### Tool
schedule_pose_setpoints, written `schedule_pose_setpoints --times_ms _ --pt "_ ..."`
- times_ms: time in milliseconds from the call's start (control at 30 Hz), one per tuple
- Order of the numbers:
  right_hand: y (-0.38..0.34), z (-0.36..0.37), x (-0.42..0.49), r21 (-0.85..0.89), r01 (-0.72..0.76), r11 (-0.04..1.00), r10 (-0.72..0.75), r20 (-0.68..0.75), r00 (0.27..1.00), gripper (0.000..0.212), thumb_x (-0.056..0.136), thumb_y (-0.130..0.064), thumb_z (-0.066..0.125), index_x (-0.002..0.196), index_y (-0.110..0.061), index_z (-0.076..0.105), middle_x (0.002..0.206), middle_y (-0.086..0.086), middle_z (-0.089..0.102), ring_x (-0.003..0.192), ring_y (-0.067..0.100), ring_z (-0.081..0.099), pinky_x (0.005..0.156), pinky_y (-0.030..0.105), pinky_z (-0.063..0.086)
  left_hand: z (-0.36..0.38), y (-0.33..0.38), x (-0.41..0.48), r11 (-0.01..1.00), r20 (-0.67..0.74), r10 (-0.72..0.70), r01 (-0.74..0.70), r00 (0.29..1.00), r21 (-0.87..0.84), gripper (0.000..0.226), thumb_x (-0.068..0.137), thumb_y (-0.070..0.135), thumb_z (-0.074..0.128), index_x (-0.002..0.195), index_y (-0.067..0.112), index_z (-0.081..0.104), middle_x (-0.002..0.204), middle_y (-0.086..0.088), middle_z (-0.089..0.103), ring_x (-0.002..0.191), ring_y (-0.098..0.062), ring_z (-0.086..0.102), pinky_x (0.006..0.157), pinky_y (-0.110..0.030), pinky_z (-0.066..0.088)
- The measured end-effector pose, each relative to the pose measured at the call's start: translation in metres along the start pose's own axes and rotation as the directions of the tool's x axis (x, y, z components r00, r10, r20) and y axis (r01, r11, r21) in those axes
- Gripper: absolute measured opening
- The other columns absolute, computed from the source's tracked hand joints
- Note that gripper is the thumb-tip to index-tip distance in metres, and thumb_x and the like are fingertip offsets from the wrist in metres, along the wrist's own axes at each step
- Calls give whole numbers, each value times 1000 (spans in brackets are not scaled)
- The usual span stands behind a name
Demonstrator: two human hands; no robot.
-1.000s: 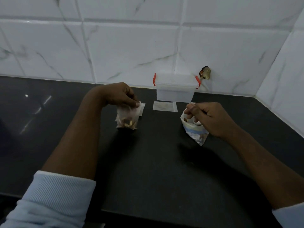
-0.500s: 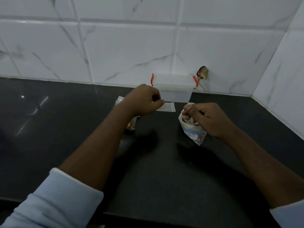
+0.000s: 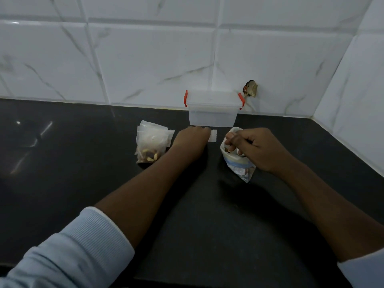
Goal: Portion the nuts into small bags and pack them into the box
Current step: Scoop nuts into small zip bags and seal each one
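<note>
Black stone counter [image 3: 72, 173] is filling the lower half of the frame, and your two forearms are reaching over it toward the centre.

The filled small bag [image 3: 151, 145] is standing upright just left of centre, with the nuts [image 3: 148, 157] sitting at its bottom. It is just beside your left hand [image 3: 192, 138], on the left of it, and the hand is not touching it. The empty small bag [image 3: 212, 135] is lying flat at the centre of the frame, and most of it is hiding under your left hand. The box [image 3: 213, 110] is standing a little above these, against the white tiled wall [image 3: 145, 59], with its lid on and its red latches [image 3: 186, 98] at both ends.

Your left arm is stretching diagonally from the lower left, the pale blue sleeve [image 3: 72, 252] pushed back, and the back of the hand is facing the camera. The fingertips are resting on the empty small bag, but I cannot tell if they are pinching it or only pressing it.

Your right hand [image 3: 256, 150] is lying right of centre, the arm coming from the lower right. Its fingers are curling tight around the upper edge of the nut pouch [image 3: 241, 166] and are holding it upright on the counter, with the mouth facing up.
</note>
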State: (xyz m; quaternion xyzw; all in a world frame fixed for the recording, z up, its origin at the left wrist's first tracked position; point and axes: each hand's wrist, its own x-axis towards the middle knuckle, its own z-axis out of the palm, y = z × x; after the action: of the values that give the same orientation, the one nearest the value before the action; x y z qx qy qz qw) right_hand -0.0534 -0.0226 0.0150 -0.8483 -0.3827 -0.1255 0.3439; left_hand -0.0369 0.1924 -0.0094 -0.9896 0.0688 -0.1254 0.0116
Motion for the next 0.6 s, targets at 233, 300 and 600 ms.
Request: schedule_pose_setpoints --times_ms 233,300,600 --pt "1 0 0 7 -30 1000 30 -17 999 41 105 -40 52 94 -13 80 84 1 77 72 16 70 72 48 57 -6 0 -4 998 10 -22 23 1000 -62 36 94 21 70 127 15 57 129 -10 63 114 -25 63 95 -41 54" --pt "-1 -2 0 15 -39 999 39 -29 999 44 103 -46 51 96 -14 81 85 -5 77 75 11 71 73 43 57 -8 -2 -6 995 75 -41 47 996 -90 40 93 24 70 130 16 59 129 -9 63 115 -24 63 99 -41 54" --pt "-4 -3 -1 19 -66 998 66 -16 998 51 100 -53 47 97 -15 81 86 -10 76 77 4 71 73 32 57 -14 -4 -6 996 146 -26 38 989 -77 29 93 19 71 121 15 65 123 -9 62 110 -24 62 102 -41 53"
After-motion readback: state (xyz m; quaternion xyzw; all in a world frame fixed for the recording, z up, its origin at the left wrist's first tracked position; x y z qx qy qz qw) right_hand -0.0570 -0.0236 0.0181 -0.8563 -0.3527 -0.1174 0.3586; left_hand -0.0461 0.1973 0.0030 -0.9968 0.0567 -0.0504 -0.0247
